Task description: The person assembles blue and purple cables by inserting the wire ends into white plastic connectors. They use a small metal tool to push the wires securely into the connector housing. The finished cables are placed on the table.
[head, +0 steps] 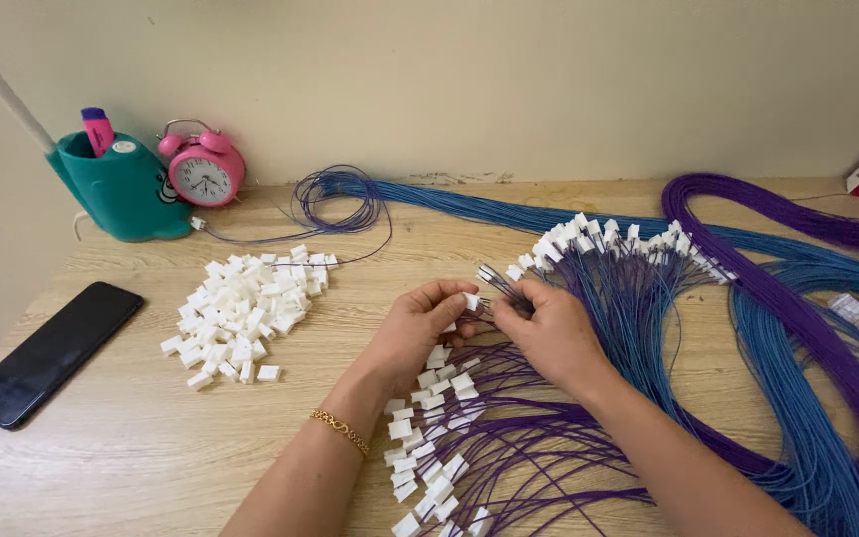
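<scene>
Over a wooden desk (131,447) against a beige wall (549,80), the left hand (415,328) is pinching a white plug (471,300) while the right hand (549,333) is pinching thin wires (494,283).

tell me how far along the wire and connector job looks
Done: a fan of blue wires and a bunch of purple wires already carry white connectors. In hand: the left hand pinches one white connector while the right hand holds wire ends against it. Left: a big pile of loose connectors on the table, so plenty appears to remain.
</scene>
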